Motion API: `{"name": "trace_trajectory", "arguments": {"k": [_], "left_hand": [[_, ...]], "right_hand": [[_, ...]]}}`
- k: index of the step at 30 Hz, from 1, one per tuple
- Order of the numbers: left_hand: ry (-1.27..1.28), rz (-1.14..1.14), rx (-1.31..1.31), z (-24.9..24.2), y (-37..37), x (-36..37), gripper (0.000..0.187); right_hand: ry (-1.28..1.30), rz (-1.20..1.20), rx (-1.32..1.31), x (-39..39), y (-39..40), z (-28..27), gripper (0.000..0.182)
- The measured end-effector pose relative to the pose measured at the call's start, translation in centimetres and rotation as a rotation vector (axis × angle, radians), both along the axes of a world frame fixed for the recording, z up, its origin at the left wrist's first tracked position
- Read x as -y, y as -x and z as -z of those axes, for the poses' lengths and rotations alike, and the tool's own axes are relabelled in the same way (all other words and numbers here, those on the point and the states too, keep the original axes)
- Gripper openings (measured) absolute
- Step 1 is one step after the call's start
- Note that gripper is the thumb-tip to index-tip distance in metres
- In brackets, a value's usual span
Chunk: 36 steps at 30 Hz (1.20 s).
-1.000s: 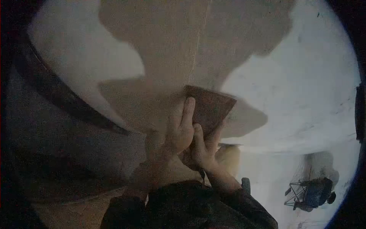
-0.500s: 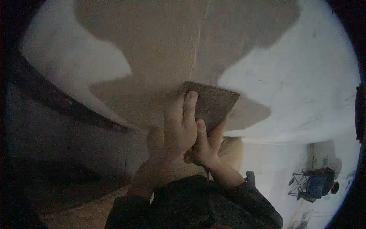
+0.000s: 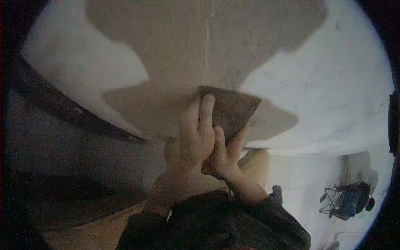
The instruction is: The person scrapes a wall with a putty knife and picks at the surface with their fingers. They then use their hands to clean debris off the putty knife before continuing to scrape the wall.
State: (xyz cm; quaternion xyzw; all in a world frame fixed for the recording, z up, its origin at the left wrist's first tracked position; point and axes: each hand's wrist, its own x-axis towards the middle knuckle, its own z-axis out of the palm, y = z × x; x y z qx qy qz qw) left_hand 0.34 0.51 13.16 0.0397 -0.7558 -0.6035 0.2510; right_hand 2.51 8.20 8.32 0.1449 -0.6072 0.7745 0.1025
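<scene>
A dark brown, flat four-cornered piece (image 3: 235, 106) is held by both hands in front of my body; its kind is not clear. My left hand (image 3: 196, 133) grips its left edge, the thumb lying on the upper face. Lower down, my right hand (image 3: 225, 156) pinches the near edge, its thumb on top and its fingers along the right side and underneath. The two hands touch each other. Beyond the piece stretches a pale surface (image 3: 300, 87) under a broad shadow. Most of the left fingers are hidden or dim.
A dark edge strip (image 3: 79, 110) borders the pale surface on the left, above a dim area. At the lower right stands a thin-legged metal frame (image 3: 331, 200) with a dark blue bulky thing (image 3: 350, 202) on it. The image is dark and grainy.
Both hands keep their hold on the flat piece. Hands and piece sit very slightly higher and further left in view, while the background at right has shifted a little rightward.
</scene>
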Motion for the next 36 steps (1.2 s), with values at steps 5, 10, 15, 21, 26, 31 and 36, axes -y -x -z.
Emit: {"name": "trace_trajectory", "arguments": {"k": [5,10,15,21,26,31,36], "left_hand": [[-0.015,0.063,0.155,-1.0,-0.8,0.2,0.041],[-0.025,0.042,0.044,-1.0,-0.6,0.2,0.041],[0.012,0.039,-0.006,-0.3,-0.2,0.4,0.040],[-0.006,0.019,-0.016,-2.1,-0.6,0.5,0.042],[0.060,0.008,0.022,-0.4,0.1,1.6,0.041],[0.028,0.013,-0.007,-2.3,0.0,1.9,0.041],[0.035,0.005,-0.072,-3.0,0.3,1.8,0.042]], "right_hand": [[0.055,-0.035,0.047,-0.2,-0.6,0.1,0.051],[-0.020,0.044,-0.005,0.1,-0.5,-1.2,0.046],[0.029,-0.015,-0.028,0.0,0.0,-1.2,0.042],[-0.046,0.040,-0.097,0.4,-0.1,-2.2,0.042],[0.047,-0.003,-0.017,1.4,0.2,-1.7,0.042],[-0.007,0.018,-0.070,1.7,0.5,-3.3,0.043],[0.009,-0.013,-0.052,1.7,1.0,-2.6,0.046]]}}
